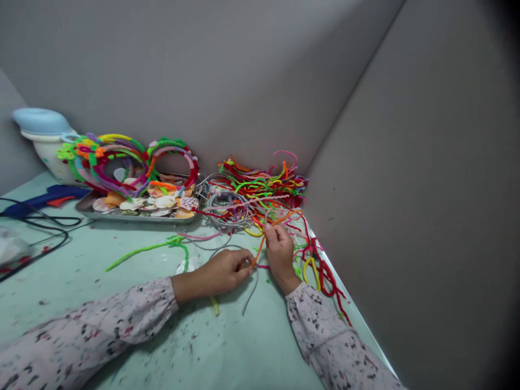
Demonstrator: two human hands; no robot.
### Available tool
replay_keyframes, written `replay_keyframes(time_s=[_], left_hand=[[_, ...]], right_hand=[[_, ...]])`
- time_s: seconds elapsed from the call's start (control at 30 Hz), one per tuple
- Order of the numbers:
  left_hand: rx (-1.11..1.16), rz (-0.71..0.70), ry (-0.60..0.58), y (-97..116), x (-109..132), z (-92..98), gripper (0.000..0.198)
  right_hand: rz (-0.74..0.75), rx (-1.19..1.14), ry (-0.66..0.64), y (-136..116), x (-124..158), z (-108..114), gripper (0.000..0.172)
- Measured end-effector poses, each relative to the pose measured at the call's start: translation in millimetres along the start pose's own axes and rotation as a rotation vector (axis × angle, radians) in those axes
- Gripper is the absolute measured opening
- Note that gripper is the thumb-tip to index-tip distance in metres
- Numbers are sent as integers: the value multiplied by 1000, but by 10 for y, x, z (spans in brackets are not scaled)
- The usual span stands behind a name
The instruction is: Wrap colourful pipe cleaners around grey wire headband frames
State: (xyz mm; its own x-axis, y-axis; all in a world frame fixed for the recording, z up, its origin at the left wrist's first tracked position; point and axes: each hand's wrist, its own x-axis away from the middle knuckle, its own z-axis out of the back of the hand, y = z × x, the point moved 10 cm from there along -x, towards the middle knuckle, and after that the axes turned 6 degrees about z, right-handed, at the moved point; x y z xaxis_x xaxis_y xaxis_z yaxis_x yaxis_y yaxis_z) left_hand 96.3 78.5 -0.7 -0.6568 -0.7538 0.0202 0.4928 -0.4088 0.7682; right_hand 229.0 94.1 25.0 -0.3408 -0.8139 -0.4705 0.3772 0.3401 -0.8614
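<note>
An orange pipe cleaner (260,248) runs between my two hands above the table. My left hand (229,271) pinches its lower end between thumb and fingertips. My right hand (280,252) is closed on it higher up, and the orange strand continues up and to the right past the fingers. A thin grey wire (251,295) passes beside my left fingertips; I cannot tell whether they touch it. Just beyond my hands lies a tangled pile of colourful pipe cleaners (260,187), with a coil of grey wire (219,216) at its left side.
Pipe-cleaner headbands (122,162) rest on a metal tray (162,220) of seashells. A green pipe cleaner (138,253) lies in front. At left are a blue tool (40,200), a black cable (60,238) and a blue-lidded container (51,143). Grey walls (406,189) enclose the table.
</note>
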Motion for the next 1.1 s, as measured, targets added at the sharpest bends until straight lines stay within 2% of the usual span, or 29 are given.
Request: replay_keyframes(time_s=[0.23,0.4,0.73,0.93,1.1], left_hand=[[342,79,-59,-111,-72,-27,28],[538,137,-149,-194,-93,-169,22],[484,134,-131,-212,-84,-132,15],[398,113,-124,-192,-72,-131,9],[521,105,-171,-196,-74,-179,13]], right_hand=[[31,-42,-83,-49,66,-119,33],[35,-69,-93,-51,79,-146,33],[-13,-68,-9,27,35,-18,34],[-41,-91,-40,60,22,-60,34],[-41,-116,-15,71,13,-26,35]])
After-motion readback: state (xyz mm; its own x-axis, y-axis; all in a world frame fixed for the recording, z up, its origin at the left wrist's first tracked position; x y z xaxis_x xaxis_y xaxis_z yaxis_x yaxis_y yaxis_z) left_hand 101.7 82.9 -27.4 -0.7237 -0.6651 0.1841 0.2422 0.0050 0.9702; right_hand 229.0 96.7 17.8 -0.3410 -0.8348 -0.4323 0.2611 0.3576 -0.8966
